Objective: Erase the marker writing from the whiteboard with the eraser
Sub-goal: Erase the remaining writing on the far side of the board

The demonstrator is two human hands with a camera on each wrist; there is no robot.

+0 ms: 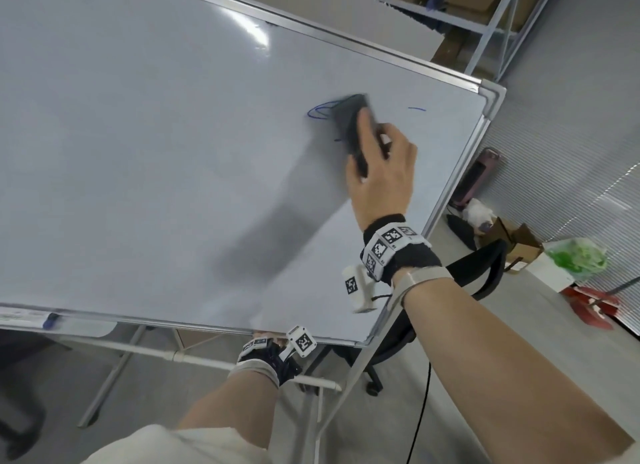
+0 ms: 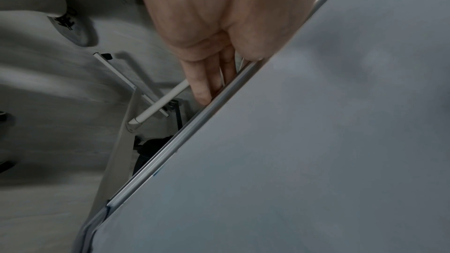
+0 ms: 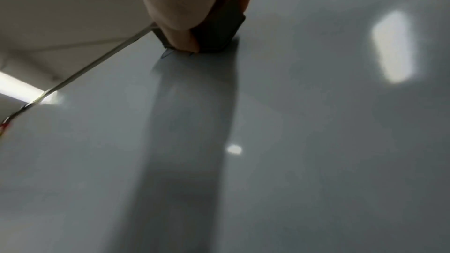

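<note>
Our right hand (image 1: 381,172) reaches up and forward on a nearly straight arm, fingers curled round the eraser (image 1: 349,127) and pressing it flat to the whiteboard (image 1: 156,152). Our left hand (image 2: 219,26) sits low at the whiteboard's bottom edge, its fingers (image 2: 202,84) tucked behind the frame and the thumb at the front. Both wrists wear black bands with marker tags.

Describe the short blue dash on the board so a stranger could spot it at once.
Start at the whiteboard and go to its upper right corner. Just right of the eraser in the right hand lies the short dash. Unlike the blue loop at the eraser's left edge, it is one straight stroke, standing alone.
</note>
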